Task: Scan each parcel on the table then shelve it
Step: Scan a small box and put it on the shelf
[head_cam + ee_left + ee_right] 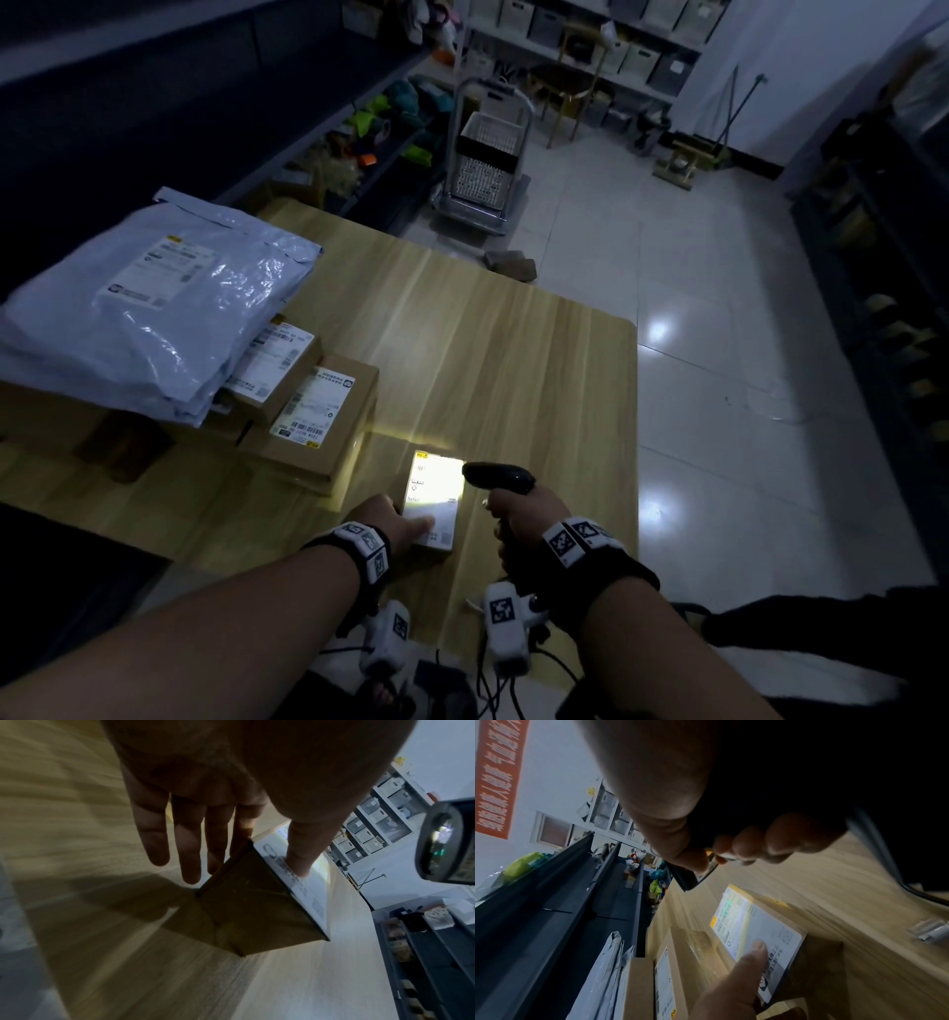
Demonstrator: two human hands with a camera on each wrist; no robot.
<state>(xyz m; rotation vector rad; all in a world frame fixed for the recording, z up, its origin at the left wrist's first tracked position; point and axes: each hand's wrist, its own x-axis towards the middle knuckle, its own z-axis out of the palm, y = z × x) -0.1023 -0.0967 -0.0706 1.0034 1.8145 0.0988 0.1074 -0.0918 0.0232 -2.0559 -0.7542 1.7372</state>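
A small cardboard parcel (pixel 435 496) with a white label lies near the front edge of the wooden table (pixel 488 334). My left hand (pixel 405 520) rests at its left side with the thumb pressed flat on the label. In the left wrist view the fingers (pixel 190 845) are straight beside the parcel (pixel 257 912). My right hand (pixel 524 519) grips a black handheld scanner (pixel 500 475) just right of the parcel. Its bright light falls on the label (pixel 752 925), and the scanner's window (pixel 437 841) faces the box.
Grey plastic mailer bags (pixel 154 318) lie stacked on several cardboard boxes (pixel 323 421) at the table's left. A trolley with baskets (pixel 485 154) stands on the tiled floor beyond the table. Dark shelving runs along the left (pixel 552 923) and the right (pixel 883 308).
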